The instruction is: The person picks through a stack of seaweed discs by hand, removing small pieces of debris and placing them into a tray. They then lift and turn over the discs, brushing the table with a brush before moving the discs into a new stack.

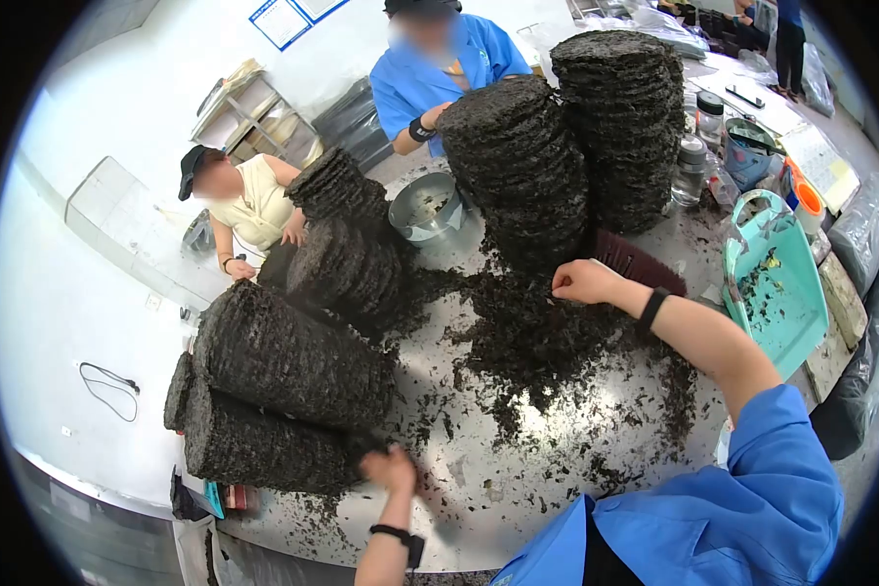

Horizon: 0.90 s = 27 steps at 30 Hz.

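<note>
My right hand is closed, its fingertips pinched together over a heap of loose dark flakes that look like dried seaweed. What lies in the pinch is too small to make out. Just behind it is a dark red brush. My left hand, smeared by motion, is at the near end of a stack of round dark seaweed cakes lying on its side. Its fingers overlap the stack's dark end. Another stack lies on top of that one.
Two tall upright stacks, the nearer stack and the farther stack, stand at the back. A metal bowl sits beside them. At right are a teal dustpan, jars and a bucket. Two co-workers handle stacks across the table.
</note>
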{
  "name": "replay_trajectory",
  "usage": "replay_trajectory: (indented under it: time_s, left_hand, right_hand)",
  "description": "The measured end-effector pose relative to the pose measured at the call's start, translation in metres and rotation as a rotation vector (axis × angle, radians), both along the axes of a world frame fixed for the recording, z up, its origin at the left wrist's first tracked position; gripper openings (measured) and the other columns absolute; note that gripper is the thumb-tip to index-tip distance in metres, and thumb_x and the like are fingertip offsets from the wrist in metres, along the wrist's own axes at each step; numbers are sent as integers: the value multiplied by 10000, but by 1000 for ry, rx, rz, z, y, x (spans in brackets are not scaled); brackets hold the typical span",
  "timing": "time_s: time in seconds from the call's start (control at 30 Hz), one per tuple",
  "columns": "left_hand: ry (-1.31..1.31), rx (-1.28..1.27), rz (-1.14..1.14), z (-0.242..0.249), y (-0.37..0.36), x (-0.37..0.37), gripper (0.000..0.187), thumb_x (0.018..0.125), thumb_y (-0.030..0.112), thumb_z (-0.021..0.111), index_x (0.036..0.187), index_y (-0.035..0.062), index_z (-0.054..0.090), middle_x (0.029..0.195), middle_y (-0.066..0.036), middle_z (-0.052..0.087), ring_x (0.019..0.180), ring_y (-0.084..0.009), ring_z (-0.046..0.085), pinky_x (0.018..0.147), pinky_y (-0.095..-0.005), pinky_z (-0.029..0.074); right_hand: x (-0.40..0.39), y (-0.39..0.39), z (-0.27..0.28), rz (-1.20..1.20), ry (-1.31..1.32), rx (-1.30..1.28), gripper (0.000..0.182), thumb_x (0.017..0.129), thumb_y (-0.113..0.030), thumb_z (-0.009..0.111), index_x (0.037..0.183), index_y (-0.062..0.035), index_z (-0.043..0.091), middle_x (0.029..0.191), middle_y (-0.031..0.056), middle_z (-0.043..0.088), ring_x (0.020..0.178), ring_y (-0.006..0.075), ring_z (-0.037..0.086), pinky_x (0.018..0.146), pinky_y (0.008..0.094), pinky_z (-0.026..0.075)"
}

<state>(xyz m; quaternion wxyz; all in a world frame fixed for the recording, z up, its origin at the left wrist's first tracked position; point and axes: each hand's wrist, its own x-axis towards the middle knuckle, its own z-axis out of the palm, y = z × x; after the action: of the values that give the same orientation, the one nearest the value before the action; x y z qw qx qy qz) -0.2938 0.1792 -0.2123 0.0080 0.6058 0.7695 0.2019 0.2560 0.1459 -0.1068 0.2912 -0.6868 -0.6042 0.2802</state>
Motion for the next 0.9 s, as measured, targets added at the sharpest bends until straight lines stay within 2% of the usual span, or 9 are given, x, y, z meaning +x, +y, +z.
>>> replay_trajectory:
  time_s: [0.2, 0.33, 0.47, 0.6, 0.7, 0.77, 0.8, 0.87, 0.9]
  left_hand:
    - [-659, -481, -1053, 63, -63, 212, 696, 1005, 348, 524, 1519, -30, 244, 1584, -265, 238, 1500, -369, 179, 1211, -426, 178]
    - [-461, -403, -1275, 102, -72, 203, 665, 1002, 340, 534, 1510, -14, 291, 1578, -244, 275, 1486, -360, 232, 1204, -429, 204]
    - [-437, -161, -763, 84, -55, 77, 527, 976, 215, 592, 1444, 26, 442, 1484, -157, 470, 1401, -285, 409, 1160, -389, 304]
    - [-759, 189, -220, 27, -62, -107, 388, 956, 116, 582, 1325, 13, 525, 1343, -100, 554, 1210, -225, 535, 1067, -375, 401]
    - [-853, 472, 260, -3, -85, -213, 399, 935, 17, 523, 1332, 1, 480, 1283, -130, 567, 1147, -230, 547, 1018, -371, 430]
    - [-673, 323, 526, 31, -105, -199, 413, 918, 71, 574, 1319, 16, 487, 1148, -132, 607, 1031, -239, 576, 917, -355, 473]
    - [-431, 351, 541, -23, -94, -252, 502, 900, 127, 614, 1348, -44, 465, 1131, -191, 626, 963, -286, 600, 873, -400, 481]
    - [-73, -189, 543, 32, -89, -173, 583, 892, 274, 617, 1333, -76, 469, 1233, -271, 583, 1160, -379, 573, 980, -477, 445]
    - [24, 10, 451, 12, -78, -150, 588, 889, 280, 610, 1341, -72, 478, 1348, -279, 511, 1290, -390, 482, 1094, -451, 368]
  right_hand:
    - [-15, 36, -40, -32, -216, -140, 219, 814, -298, 730, 912, -103, 748, 892, 96, 725, 882, 292, 691, 787, 408, 541]
    - [-2, 21, -30, -73, -103, -60, 201, 814, -265, 706, 894, -84, 738, 838, 112, 719, 839, 286, 696, 759, 407, 543]
    - [1, 2, -9, -57, -112, 163, 144, 806, -198, 683, 866, -70, 711, 781, 99, 714, 768, 297, 697, 727, 400, 547]
    - [-5, -20, 8, 36, -183, 361, 188, 810, -111, 656, 975, -60, 729, 867, 118, 716, 845, 319, 686, 784, 419, 551]
    - [-4, -33, 13, 119, -150, 412, 205, 806, -75, 677, 1003, -42, 724, 902, 135, 714, 853, 302, 691, 763, 381, 545]
    - [-17, -56, 33, 17, 144, 131, 78, 878, -61, 669, 928, -6, 694, 722, 59, 666, 625, 114, 625, 589, 272, 503]
    - [-18, -67, 32, 51, 303, 154, 54, 905, -51, 654, 895, 2, 657, 711, 21, 638, 622, 68, 589, 560, 237, 476]
    - [-21, -96, 43, 96, 400, 127, 68, 903, -22, 634, 850, 18, 619, 709, 29, 633, 615, 81, 594, 565, 234, 484]
    - [-22, -113, 48, 74, 377, 88, 60, 886, -8, 621, 833, 18, 613, 709, 28, 629, 609, 85, 597, 569, 237, 487]
